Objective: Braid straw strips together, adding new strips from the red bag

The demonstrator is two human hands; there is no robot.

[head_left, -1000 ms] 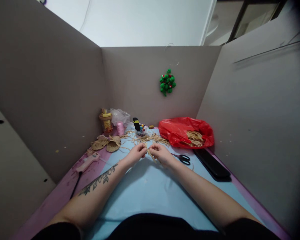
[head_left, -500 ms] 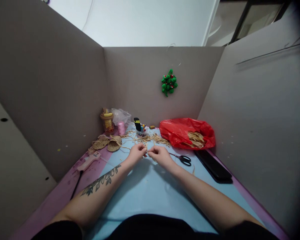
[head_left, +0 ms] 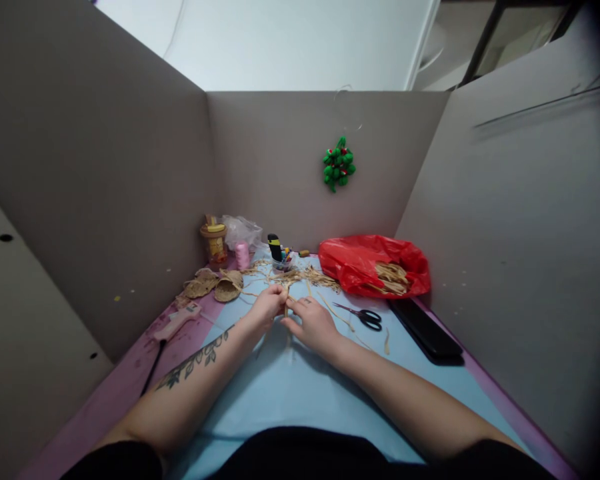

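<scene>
Thin tan straw strands point(head_left: 287, 311) run between my two hands, their loose ends hanging over the blue cloth. My left hand point(head_left: 270, 304) is closed, pinching the strands at its fingertips. Close against it, my right hand point(head_left: 314, 327) has its bent fingers on the same strands, and its thumb sits lower. The exact grip is too small to make out. Beyond my hands lies a pile of loose straw point(head_left: 320, 277). Black-handled scissors point(head_left: 367, 319) rest to the right, with a single straw strand point(head_left: 344, 320) beside them.
Two woven straw pieces point(head_left: 229, 287), a pink glue gun point(head_left: 179, 323) and a pink thread spool point(head_left: 242, 256) are at left. A small tub point(head_left: 281, 265) of tools stands behind. At right are a red bag point(head_left: 353, 263) with straw and a black case point(head_left: 425, 332). Grey panels point(head_left: 305, 160) enclose the table.
My hands have shifted slightly left and nearer to me. My right hand has turned, its back now more visible and its thumb lower. More of the straw strands shows below and beside my hands.
</scene>
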